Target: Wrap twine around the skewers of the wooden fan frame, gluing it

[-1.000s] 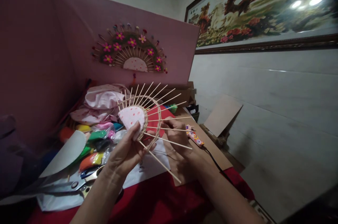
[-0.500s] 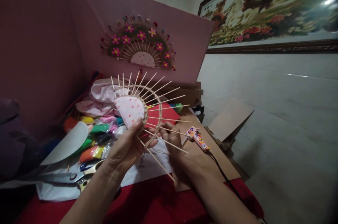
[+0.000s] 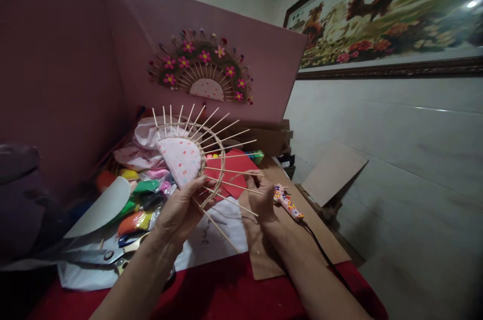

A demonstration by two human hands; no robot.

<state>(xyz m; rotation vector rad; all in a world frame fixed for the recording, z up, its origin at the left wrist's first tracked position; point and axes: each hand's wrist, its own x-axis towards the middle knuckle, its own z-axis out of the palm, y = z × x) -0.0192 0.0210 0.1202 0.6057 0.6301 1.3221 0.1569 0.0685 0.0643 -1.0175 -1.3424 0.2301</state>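
My left hand [image 3: 181,212] grips a half-made fan [image 3: 181,159] upright by its base. The fan has a pink dotted half-round centre, a woven rope arc round it and several thin wooden sticks fanning outward. My right hand [image 3: 260,196] sits to the right of it, fingers pinched at the outer part of the lower sticks; what they pinch is too thin to make out. A finished fan with pink flowers [image 3: 202,68] hangs on the pink board behind.
Scissors [image 3: 101,255] lie at the left on white paper. Coloured packets [image 3: 138,204] and pink cloth [image 3: 147,139] are heaped behind. A dotted glue gun [image 3: 287,202] with a black cord lies on brown cardboard [image 3: 271,254]. Red sheets [image 3: 237,171] and a framed picture [image 3: 381,13] are beyond.
The fan has been lifted slightly and shifted left. My right hand has slid outward to the right along the lower sticks. The camera has turned a little.
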